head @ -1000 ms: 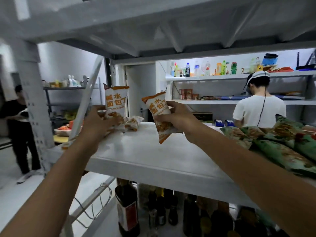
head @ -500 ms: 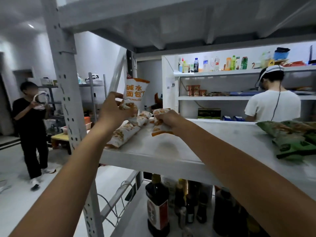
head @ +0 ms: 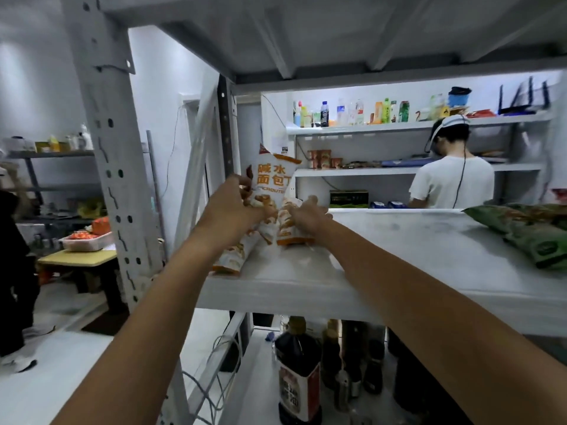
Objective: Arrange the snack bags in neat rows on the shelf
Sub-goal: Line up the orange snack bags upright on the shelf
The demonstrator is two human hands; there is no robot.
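Lowered since a second ago, the flat bag (head: 291,230) lay on the shelf (head: 399,259) at nine o'clock. Left grip (head: 233,207) pinched an upright snack bag (head: 271,180); right grip (head: 306,214) clasped the flat bag. Row seemingly barely begun; green bags (head: 537,234) at three o'clock lay heaped.

glossy plastic snack bags (head: 277,191) (matt metal shelf (head: 383,271)).

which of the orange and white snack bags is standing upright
The upright bag held in the left hand, its large orange characters facing the camera; the other bags lie flat on the shelf.
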